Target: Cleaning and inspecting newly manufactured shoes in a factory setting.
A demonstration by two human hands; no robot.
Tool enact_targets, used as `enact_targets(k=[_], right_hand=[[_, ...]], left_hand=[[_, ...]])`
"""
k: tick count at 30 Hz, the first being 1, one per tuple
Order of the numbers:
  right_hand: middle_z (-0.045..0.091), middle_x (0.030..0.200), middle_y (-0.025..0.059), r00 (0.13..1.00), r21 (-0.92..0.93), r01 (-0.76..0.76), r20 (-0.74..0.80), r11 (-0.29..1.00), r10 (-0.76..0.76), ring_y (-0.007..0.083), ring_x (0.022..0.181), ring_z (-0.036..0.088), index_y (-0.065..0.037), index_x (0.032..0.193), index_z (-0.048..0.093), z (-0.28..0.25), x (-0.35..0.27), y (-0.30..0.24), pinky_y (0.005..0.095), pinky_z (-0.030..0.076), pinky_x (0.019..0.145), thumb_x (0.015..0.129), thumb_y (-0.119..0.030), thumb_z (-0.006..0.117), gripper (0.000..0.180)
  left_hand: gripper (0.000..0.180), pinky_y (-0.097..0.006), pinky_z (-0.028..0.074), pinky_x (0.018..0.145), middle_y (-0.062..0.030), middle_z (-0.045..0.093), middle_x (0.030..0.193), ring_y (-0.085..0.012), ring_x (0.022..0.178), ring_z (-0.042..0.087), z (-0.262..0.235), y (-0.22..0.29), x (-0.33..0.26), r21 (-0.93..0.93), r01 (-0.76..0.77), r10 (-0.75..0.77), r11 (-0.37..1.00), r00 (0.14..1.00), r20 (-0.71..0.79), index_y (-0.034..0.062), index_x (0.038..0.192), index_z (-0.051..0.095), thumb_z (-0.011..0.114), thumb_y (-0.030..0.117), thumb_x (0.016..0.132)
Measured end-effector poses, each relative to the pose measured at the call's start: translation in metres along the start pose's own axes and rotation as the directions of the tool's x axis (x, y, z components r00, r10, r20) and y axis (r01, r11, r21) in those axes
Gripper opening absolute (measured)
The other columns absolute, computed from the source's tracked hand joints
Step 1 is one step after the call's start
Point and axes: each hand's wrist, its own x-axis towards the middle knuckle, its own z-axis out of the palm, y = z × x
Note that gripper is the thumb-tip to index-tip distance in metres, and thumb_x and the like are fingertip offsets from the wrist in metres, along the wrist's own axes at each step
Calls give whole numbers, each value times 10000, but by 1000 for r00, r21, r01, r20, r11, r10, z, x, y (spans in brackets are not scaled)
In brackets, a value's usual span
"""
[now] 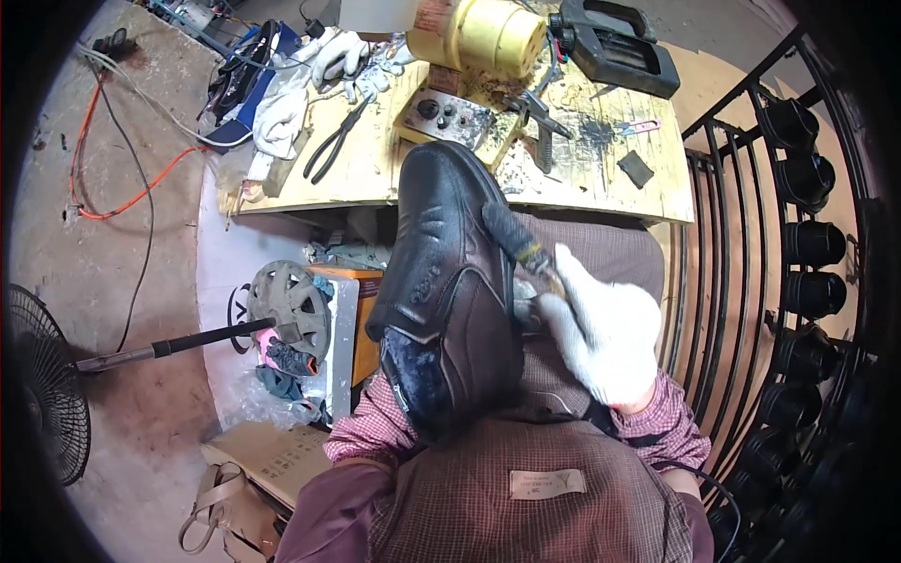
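A black slip-on shoe (441,291) with a dark furry lining is held up in front of my body, toe pointing away toward the table. My left sleeve (375,422) passes behind the shoe, which hides most or all of my left hand; its fingers cannot be made out. My right hand (605,328), in a white knit glove, is closed around a small brush (533,255). The dark head of this brush touches the shoe's right side along the sole edge. A greyish patch between shoe and glove is too unclear to name.
The worktable (366,178) ahead bears black-handled pliers (338,136), a control box (441,114), a yellow container (479,38) and white gloves (343,58). Right stands a black metal rack (718,225) with several dark shoes (813,244). A fan (47,385) stands left.
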Motion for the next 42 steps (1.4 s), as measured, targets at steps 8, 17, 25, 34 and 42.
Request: enact_targets(k=[8,17,25,34,42], right_hand=[[625,632,118,999,-29,29,29,999,-29,274,485,603,66,1259,666,-4,8,-1,380,457,504,857,-158,791,477],[593,597,75,993,-134,117,37,984,-113,217,455,582,64,1259,654,-3,9,-7,356,445,482,876,-149,778,456],[740,883,148,995,29,47,-85,998,-44,232,613,664,-7,1298,680,-11,-5,37,375,521,615,904,-212,746,449],[674,1170,187,981,-537,-162,5,828,194,358,977,662,-79,1433,554,76,26,194,470,533,876,899,-98,657,544],[562,1440,274,976,-284,-219,-51,933,213,435,1217,591,-18,1477,532,20,-69,99,478,452,1039,923,-153,673,588]], left_hand=[[562,-478,444,1123,-181,601,1300,-329,1174,606,3,-1,11,33,14,-12,999,998,-61,-37,1449,446,464,387,1080],[560,-470,446,1118,-175,607,1285,-323,1162,609,10,-12,39,80,30,-20,996,992,-121,-40,1444,450,470,384,1078],[519,-434,468,1065,-150,620,1207,-288,1102,613,-22,28,4,-205,92,-88,974,996,28,-36,1403,478,469,371,1081],[1078,-553,523,1063,-232,554,1436,-386,1262,598,-69,34,35,62,-174,176,983,984,-36,36,1562,352,650,775,836],[969,-472,431,1172,-134,541,1501,-304,1342,546,-59,49,43,351,-159,245,923,945,-216,57,1548,422,549,766,900]])
